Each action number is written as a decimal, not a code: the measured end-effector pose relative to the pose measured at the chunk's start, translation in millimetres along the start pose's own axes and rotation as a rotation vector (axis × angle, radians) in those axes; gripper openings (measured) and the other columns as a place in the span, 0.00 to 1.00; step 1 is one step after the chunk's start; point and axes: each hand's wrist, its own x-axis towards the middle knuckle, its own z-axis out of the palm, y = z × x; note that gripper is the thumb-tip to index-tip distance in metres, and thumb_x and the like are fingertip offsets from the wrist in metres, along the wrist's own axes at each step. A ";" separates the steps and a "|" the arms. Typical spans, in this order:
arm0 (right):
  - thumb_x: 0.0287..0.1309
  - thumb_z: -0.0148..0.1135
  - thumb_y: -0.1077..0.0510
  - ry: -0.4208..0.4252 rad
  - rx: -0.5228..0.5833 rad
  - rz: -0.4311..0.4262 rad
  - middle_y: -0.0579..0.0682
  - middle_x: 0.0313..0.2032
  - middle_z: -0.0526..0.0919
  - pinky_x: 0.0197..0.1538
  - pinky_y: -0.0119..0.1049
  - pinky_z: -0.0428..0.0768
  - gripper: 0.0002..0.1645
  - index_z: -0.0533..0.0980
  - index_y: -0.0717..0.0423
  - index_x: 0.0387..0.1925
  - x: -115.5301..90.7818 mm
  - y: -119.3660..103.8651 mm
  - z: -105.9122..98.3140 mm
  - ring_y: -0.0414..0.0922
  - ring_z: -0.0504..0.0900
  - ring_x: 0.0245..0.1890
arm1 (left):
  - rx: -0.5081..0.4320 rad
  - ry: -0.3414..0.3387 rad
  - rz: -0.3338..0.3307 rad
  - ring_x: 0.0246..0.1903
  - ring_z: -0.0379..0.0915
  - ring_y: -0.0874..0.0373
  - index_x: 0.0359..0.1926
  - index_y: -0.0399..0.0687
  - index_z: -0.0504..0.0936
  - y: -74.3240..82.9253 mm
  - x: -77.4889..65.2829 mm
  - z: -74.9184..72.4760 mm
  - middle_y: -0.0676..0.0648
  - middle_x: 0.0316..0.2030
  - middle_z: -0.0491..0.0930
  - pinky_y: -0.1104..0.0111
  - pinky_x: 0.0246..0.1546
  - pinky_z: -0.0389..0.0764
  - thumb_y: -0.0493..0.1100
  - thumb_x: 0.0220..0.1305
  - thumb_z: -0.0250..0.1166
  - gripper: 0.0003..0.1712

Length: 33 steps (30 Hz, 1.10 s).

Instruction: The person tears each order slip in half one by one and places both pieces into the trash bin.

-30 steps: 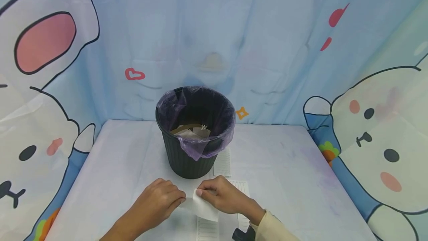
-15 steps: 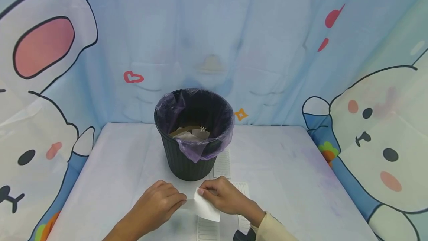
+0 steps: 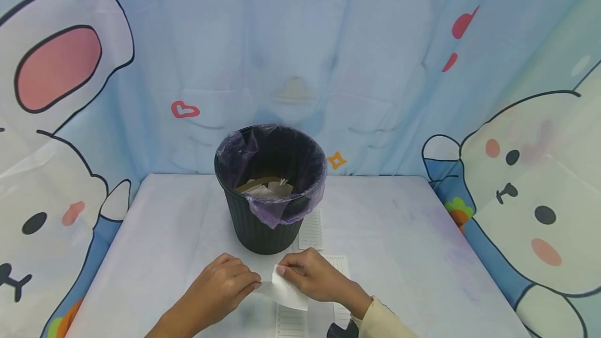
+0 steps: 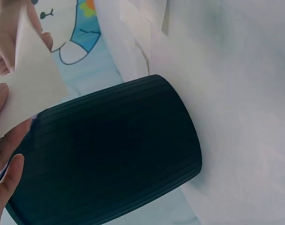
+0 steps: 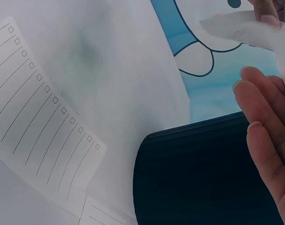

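White paper sheet (image 3: 291,293), plain on the face shown and curling, pinched between the left hand (image 3: 224,283) and right hand (image 3: 313,276). Printed slips (image 5: 43,110) beneath and around the right hand bear ruled lines with small square boxes. Beyond both hands, a dark ribbed bin (image 3: 268,236), purple-lined, stands on a white-covered table (image 3: 394,254) before a blue cartoon curtain (image 3: 300,35).

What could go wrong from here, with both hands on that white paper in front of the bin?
The left hand and right hand both pinch the white paper, so an uneven pull might crease or tear it. A lined sheet lies just below it in the head view, so a low move might nudge that. The purple liner hangs loosely over the front of the bin; a brush could drag it.
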 end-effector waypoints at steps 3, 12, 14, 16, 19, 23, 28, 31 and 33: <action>0.72 0.58 0.55 0.009 -0.016 0.009 0.45 0.25 0.85 0.24 0.23 0.75 0.14 0.83 0.55 0.32 0.3 0.4 0.2 0.26 0.73 0.23 | 0.000 0.005 0.010 0.29 0.77 0.69 0.32 0.55 0.87 0.1 -0.2 -0.5 0.62 0.26 0.83 0.73 0.40 0.75 0.40 0.49 0.77 0.09; 0.71 0.59 0.56 0.069 -0.062 0.034 0.46 0.28 0.87 0.25 0.23 0.75 0.12 0.85 0.56 0.34 2.2 1.9 2.6 0.26 0.75 0.23 | -0.019 0.035 0.005 0.28 0.77 0.68 0.32 0.54 0.87 -2.8 1.1 -6.1 0.62 0.26 0.83 0.72 0.40 0.76 0.40 0.47 0.77 0.09; 0.71 0.58 0.56 0.069 -0.060 0.037 0.47 0.28 0.87 0.24 0.23 0.76 0.13 0.85 0.56 0.34 2.3 1.9 2.9 0.26 0.75 0.23 | -0.020 0.037 0.008 0.29 0.77 0.68 0.32 0.54 0.87 -3.5 1.1 -6.0 0.61 0.26 0.83 0.72 0.40 0.76 0.40 0.48 0.77 0.09; 0.72 0.58 0.56 0.067 -0.061 0.041 0.46 0.28 0.87 0.24 0.23 0.76 0.13 0.85 0.56 0.34 2.3 1.8 3.1 0.26 0.75 0.23 | -0.023 0.038 0.014 0.29 0.77 0.68 0.32 0.54 0.87 -3.9 0.7 -5.5 0.61 0.26 0.83 0.72 0.40 0.76 0.39 0.47 0.77 0.10; 0.72 0.58 0.56 0.061 -0.057 0.051 0.46 0.28 0.87 0.25 0.23 0.76 0.13 0.85 0.57 0.35 1.8 1.3 2.9 0.26 0.75 0.23 | -0.026 0.037 0.015 0.29 0.77 0.68 0.32 0.54 0.87 -3.9 0.0 -4.4 0.61 0.26 0.83 0.72 0.39 0.76 0.39 0.47 0.77 0.09; 0.72 0.58 0.56 0.059 -0.052 0.048 0.46 0.28 0.86 0.24 0.23 0.76 0.13 0.85 0.56 0.34 1.0 0.4 1.9 0.26 0.75 0.23 | -0.029 0.041 0.017 0.28 0.76 0.68 0.32 0.54 0.87 -3.2 0.1 -4.0 0.61 0.25 0.83 0.72 0.39 0.76 0.40 0.48 0.76 0.09; 0.72 0.58 0.56 0.073 -0.056 0.046 0.46 0.28 0.87 0.25 0.23 0.76 0.13 0.85 0.56 0.34 0.6 -0.3 2.8 0.26 0.75 0.23 | -0.036 0.048 0.022 0.28 0.76 0.68 0.33 0.54 0.87 -3.1 0.9 -6.4 0.61 0.26 0.83 0.72 0.39 0.76 0.40 0.48 0.76 0.09; 0.71 0.59 0.56 0.088 -0.076 0.043 0.47 0.28 0.87 0.25 0.23 0.76 0.13 0.85 0.56 0.34 0.6 -0.7 3.4 0.26 0.75 0.23 | -0.044 0.051 0.020 0.29 0.77 0.68 0.33 0.54 0.87 -3.9 1.4 -8.6 0.61 0.27 0.83 0.72 0.39 0.76 0.39 0.47 0.76 0.10; 0.71 0.59 0.56 0.102 -0.094 0.041 0.47 0.28 0.87 0.26 0.22 0.76 0.12 0.85 0.56 0.34 0.5 -0.9 3.4 0.26 0.75 0.24 | -0.047 0.052 0.017 0.29 0.77 0.68 0.34 0.54 0.88 -4.3 2.0 -10.0 0.61 0.27 0.83 0.72 0.39 0.76 0.39 0.47 0.76 0.10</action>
